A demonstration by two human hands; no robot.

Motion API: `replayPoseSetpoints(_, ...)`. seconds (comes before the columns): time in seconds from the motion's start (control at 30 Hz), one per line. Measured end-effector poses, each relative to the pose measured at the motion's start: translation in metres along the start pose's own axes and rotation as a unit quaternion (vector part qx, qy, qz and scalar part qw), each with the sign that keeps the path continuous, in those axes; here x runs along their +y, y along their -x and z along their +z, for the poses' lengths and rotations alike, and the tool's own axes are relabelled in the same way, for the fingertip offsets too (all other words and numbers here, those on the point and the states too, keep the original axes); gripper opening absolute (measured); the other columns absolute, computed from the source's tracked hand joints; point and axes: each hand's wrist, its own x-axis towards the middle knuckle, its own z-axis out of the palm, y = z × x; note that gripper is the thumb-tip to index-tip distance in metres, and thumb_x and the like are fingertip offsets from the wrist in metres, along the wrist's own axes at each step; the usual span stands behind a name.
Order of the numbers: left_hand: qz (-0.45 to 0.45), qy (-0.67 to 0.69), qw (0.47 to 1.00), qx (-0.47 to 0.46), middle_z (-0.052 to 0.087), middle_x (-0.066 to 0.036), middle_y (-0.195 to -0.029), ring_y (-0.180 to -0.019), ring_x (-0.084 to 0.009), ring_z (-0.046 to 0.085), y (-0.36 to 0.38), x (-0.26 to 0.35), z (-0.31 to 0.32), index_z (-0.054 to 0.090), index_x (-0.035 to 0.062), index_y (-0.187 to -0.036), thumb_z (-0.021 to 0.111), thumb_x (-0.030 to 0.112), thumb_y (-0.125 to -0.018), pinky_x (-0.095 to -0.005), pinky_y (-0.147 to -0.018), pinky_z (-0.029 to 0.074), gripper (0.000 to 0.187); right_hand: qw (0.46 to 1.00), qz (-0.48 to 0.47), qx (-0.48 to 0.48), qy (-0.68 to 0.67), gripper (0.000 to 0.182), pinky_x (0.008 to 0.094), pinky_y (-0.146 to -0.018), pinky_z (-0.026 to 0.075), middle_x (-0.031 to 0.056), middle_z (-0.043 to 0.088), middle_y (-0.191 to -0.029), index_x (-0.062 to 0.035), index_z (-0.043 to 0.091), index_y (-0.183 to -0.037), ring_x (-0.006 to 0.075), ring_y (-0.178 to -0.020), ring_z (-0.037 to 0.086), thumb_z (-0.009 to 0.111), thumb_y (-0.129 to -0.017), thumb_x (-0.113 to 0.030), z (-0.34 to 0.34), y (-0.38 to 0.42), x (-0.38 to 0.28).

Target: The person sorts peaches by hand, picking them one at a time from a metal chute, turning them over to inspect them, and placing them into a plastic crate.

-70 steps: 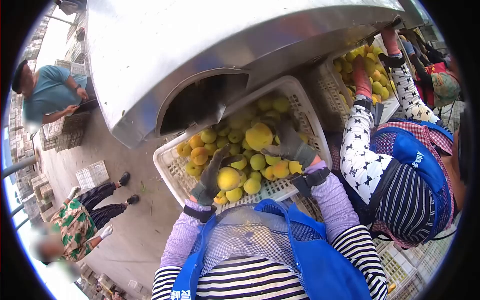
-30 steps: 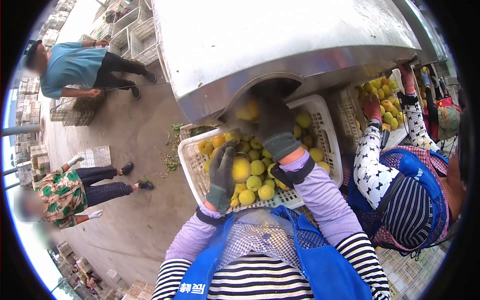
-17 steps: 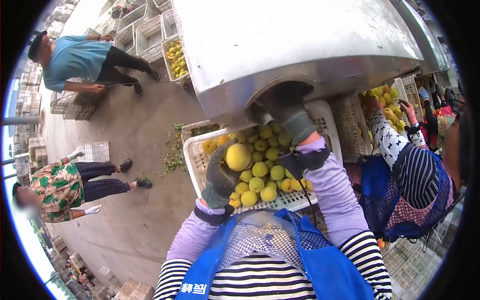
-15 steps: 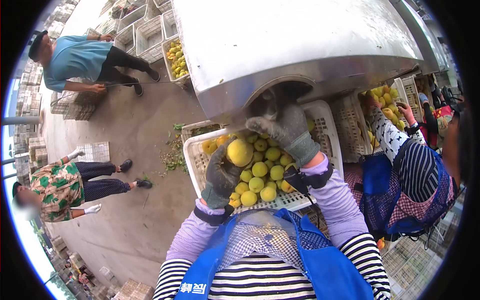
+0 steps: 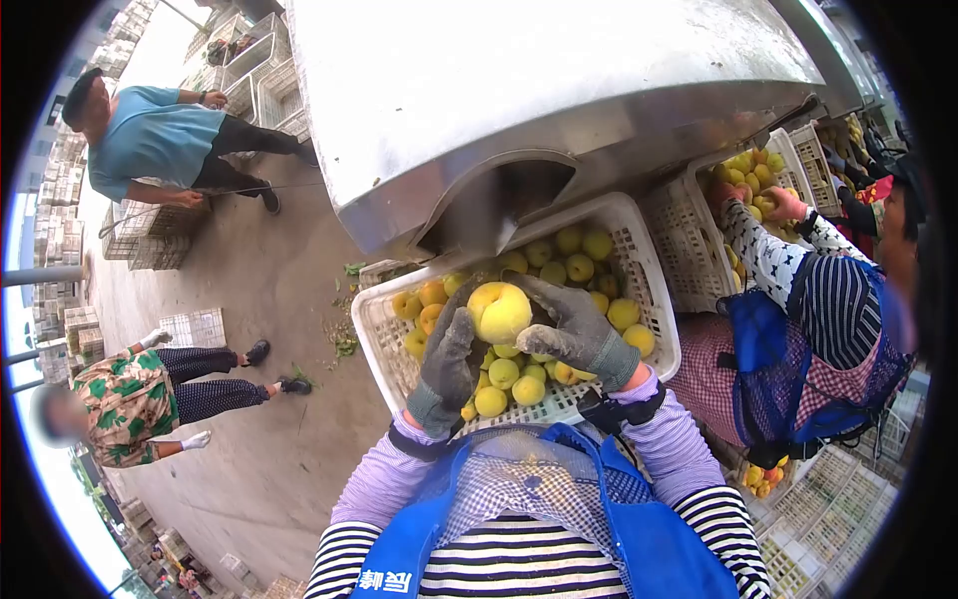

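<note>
A large yellow peach (image 5: 499,312) is held up over a white plastic crate (image 5: 384,364) of yellow-green peaches. My left hand (image 5: 449,364), in a grey work glove, grips the peach from the left. My right hand (image 5: 584,334), gloved the same way, curls around its right side, with fingers at the top and thumb near the lower edge. Smaller peaches (image 5: 516,376) show beneath both hands. Others lie at the crate's back and right side. The hands hide the middle of the pile.
A metal machine (image 5: 559,90) with a rounded chute opening (image 5: 509,205) overhangs the crate's far side. At right, a co-worker (image 5: 833,319) reaches into another peach crate (image 5: 704,250). Two people (image 5: 160,135) stand on the floor at left, near stacked crates (image 5: 150,235).
My right hand has come down from the chute opening to the large peach. The left hand keeps hold of it, now nearer the crate's middle. The view has shifted slightly.
</note>
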Motion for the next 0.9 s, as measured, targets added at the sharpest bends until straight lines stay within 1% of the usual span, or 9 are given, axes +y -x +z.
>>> replayPoseSetpoints(0.1,-0.016,-0.013,0.999,-0.028,0.049,-0.015,-0.140,-0.128,-0.0260,0.051,-0.003,-0.006,-0.002,0.035,0.0022,-0.147,0.043,0.032,-0.105,-0.0405,-0.111,0.039,0.052,0.969,-0.075,0.061,0.229,0.084,0.0379,-0.100,0.047,0.0195,0.058,-0.128,-0.0022,0.050,-0.139,0.0334,-0.116,0.059,0.083,-0.073,-0.043,-0.002,0.003,-0.005)
replayPoseSetpoints(0.23,0.055,-0.238,0.962,0.118,0.051,-0.016,-0.133,-0.119,-0.0211,0.054,-0.011,-0.007,0.019,0.041,-0.0028,-0.138,0.051,0.031,-0.103,-0.0334,-0.103,0.045,0.050,0.860,-0.127,0.238,0.434,0.079,0.0413,-0.089,0.053,0.0178,0.054,-0.124,-0.0039,0.055,-0.129,0.0351,-0.109,0.060,0.087,-0.065,-0.039,0.013,0.005,-0.001)
replayPoseSetpoints(0.27,0.111,-0.316,0.936,0.111,0.054,-0.016,-0.130,-0.115,-0.0212,0.056,-0.011,-0.006,0.023,0.043,-0.0034,-0.134,0.057,0.026,-0.100,-0.0340,-0.101,0.047,0.048,0.868,-0.123,0.235,0.421,0.079,0.0411,-0.087,0.054,0.0175,0.053,-0.123,-0.0041,0.055,-0.129,0.0346,-0.108,0.060,0.087,-0.065,-0.038,0.013,0.005,0.003)
replayPoseSetpoints(0.43,0.109,-0.224,0.963,0.100,0.056,-0.016,-0.127,-0.114,-0.0224,0.056,-0.011,-0.027,0.014,0.043,-0.0037,-0.135,0.064,0.019,-0.095,-0.0359,-0.100,0.047,0.051,0.918,-0.129,0.201,0.315,0.080,0.0392,-0.082,0.056,0.0169,0.052,-0.124,-0.0045,0.055,-0.131,0.0330,-0.103,0.062,0.087,-0.064,-0.034,0.004,0.001,0.007)
replayPoseSetpoints(0.53,0.112,-0.271,0.951,0.096,0.055,-0.014,-0.130,-0.116,-0.0210,0.056,-0.019,-0.020,0.010,0.041,-0.0023,-0.138,0.061,0.025,-0.098,-0.0349,-0.099,0.048,0.052,0.896,-0.144,0.176,0.383,0.077,0.0400,-0.079,0.056,0.0158,0.055,-0.120,-0.0049,0.057,-0.129,0.0317,-0.098,0.064,0.086,-0.065,-0.037,-0.003,-0.012,-0.001)
replayPoseSetpoints(0.7,0.154,-0.258,0.937,0.180,0.056,-0.014,-0.131,-0.115,-0.0211,0.058,-0.037,-0.013,0.004,0.041,-0.0008,-0.139,0.048,0.030,-0.105,-0.0372,-0.098,0.049,0.046,0.804,-0.157,0.256,0.513,0.066,0.0402,-0.073,0.056,0.0147,0.063,-0.106,-0.0047,0.064,-0.116,0.0325,-0.087,0.066,0.084,-0.067,-0.043,-0.002,-0.066,-0.025)
replayPoseSetpoints(0.73,0.125,-0.193,0.958,0.170,0.057,-0.014,-0.131,-0.112,-0.0220,0.059,-0.037,-0.013,-0.001,0.041,0.0012,-0.139,0.045,0.028,-0.106,-0.0367,-0.095,0.051,0.043,0.791,-0.153,0.280,0.523,0.063,0.0399,-0.072,0.056,0.0145,0.065,-0.101,-0.0043,0.066,-0.112,0.0328,-0.083,0.067,0.085,-0.066,-0.044,-0.004,-0.081,-0.027)
replayPoseSetpoints(0.83,0.090,-0.201,0.957,0.189,0.056,-0.015,-0.132,-0.111,-0.0232,0.061,-0.027,-0.010,-0.024,0.041,0.0027,-0.141,0.045,0.028,-0.106,-0.0364,-0.092,0.052,0.043,0.784,-0.174,0.257,0.537,0.067,0.0410,-0.072,0.055,0.0156,0.065,-0.105,-0.0083,0.065,-0.117,0.0311,-0.087,0.066,0.082,-0.067,-0.049,-0.012,-0.128,0.003)
replayPoseSetpoints(0.9,0.056,-0.153,0.963,0.215,0.056,-0.015,-0.131,-0.110,-0.0224,0.061,-0.030,-0.007,-0.034,0.042,0.0023,-0.139,0.045,0.022,-0.106,-0.0359,-0.091,0.053,0.039,0.726,-0.166,0.251,0.619,0.067,0.0405,-0.072,0.055,0.0145,0.067,-0.102,-0.0089,0.064,-0.118,0.0307,-0.084,0.067,0.082,-0.069,-0.051,-0.019,-0.172,0.020)
